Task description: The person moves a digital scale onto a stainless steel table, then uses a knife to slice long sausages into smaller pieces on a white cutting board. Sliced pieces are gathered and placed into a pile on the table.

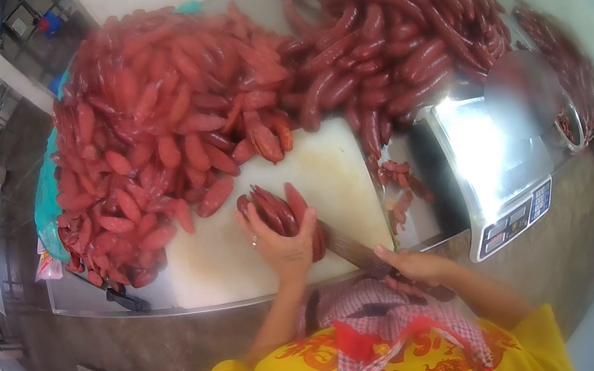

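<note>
Several dark red sausages [275,211] are bunched in my left hand [286,249], whose fingers and thumb wrap round them over the white cutting board [222,275]. My right hand [414,266] grips a knife [353,248] at the board's front right. The blade slants up and left, its far end close to the sausages' right side; whether it touches them I cannot tell. A large heap of separate short sausages [157,103] spills onto the board's far left. Behind and to the right lie long strings of sausages [397,31].
A digital scale [507,221] with a shiny metal pan stands right of the board. Small red scraps [409,186] lie between them. A black handle [127,299] sits at the table's front left edge. More sausages [567,61] hang or lie at the far right; a blurred round patch partly covers the view there.
</note>
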`<action>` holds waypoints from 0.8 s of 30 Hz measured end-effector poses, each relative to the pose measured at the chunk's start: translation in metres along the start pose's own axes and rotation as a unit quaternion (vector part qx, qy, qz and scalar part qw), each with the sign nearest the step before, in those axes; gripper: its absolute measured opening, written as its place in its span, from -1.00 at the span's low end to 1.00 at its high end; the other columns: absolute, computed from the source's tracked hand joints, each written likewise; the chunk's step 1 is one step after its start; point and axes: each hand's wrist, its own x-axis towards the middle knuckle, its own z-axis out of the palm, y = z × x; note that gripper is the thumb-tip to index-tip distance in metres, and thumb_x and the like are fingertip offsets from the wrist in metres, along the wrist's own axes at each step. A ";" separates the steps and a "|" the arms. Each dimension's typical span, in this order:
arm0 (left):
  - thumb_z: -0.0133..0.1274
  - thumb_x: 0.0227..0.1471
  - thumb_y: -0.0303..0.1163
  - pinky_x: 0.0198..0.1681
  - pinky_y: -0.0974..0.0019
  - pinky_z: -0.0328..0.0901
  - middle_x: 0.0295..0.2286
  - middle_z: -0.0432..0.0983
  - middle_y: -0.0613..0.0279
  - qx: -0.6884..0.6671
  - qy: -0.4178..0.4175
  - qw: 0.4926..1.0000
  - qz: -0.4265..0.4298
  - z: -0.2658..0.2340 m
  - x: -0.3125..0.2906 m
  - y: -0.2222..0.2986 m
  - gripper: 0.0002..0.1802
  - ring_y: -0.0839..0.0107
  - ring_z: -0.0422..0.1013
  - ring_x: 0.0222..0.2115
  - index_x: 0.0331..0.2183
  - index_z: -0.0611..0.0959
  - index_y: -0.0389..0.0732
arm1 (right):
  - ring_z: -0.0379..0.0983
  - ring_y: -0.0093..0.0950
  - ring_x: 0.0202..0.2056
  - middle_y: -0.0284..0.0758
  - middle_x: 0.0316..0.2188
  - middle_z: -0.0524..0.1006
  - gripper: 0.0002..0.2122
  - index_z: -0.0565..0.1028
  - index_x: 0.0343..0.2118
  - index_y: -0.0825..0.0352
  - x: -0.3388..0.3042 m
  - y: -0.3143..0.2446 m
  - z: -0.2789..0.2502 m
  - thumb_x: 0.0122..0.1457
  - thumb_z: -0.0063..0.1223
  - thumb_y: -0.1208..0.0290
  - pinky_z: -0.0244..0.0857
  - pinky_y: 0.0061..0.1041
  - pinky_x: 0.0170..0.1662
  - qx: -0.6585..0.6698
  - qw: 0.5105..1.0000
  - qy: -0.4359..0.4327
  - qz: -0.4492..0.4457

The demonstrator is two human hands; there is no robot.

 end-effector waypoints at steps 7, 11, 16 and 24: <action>0.30 -0.21 -0.41 0.25 0.13 -0.08 0.16 0.04 -0.09 -0.261 0.087 0.961 0.025 -0.001 0.076 0.012 0.02 0.12 0.02 0.19 0.20 0.09 -0.35 | 0.25 -0.50 -0.85 -0.31 -0.83 0.31 -0.21 0.35 -0.71 0.41 -0.019 -0.104 0.016 0.14 -0.47 -0.39 0.13 -0.52 -0.79 -0.128 0.980 0.109 -0.109; 0.29 -0.20 -0.42 0.25 0.14 -0.07 0.17 0.07 -0.12 -0.262 0.197 0.931 0.158 -0.034 0.204 0.030 -0.07 0.11 0.02 0.21 0.17 0.20 -0.35 | 0.25 -0.49 -0.85 -0.32 -0.83 0.31 -0.24 0.36 -0.70 0.39 -0.014 -0.206 0.026 0.15 -0.45 -0.37 0.13 -0.51 -0.79 -0.109 0.950 0.133 -0.261; 0.26 -0.17 -0.22 0.24 -0.12 -0.11 0.21 0.00 -0.15 0.059 0.260 0.931 0.250 -0.060 0.384 0.034 -0.12 -0.15 -0.09 0.23 0.18 0.27 -0.11 | 0.25 -0.49 -0.75 -0.35 -0.76 0.34 -0.25 0.42 -0.61 0.38 -0.003 -0.263 0.030 0.15 -0.46 -0.37 0.17 -0.50 -0.60 -0.006 0.929 0.192 -0.316; -0.02 0.01 0.12 0.13 -0.53 -0.32 0.17 0.19 0.02 0.558 0.000 0.818 0.138 -0.018 0.479 0.038 -0.33 -0.16 -0.20 0.26 0.14 0.40 0.11 | 0.23 -0.55 -0.80 -0.37 -0.81 0.31 -0.29 0.39 -0.64 0.35 -0.008 -0.155 0.012 0.21 -0.46 -0.30 0.07 -0.53 -0.72 0.083 0.938 0.290 -0.171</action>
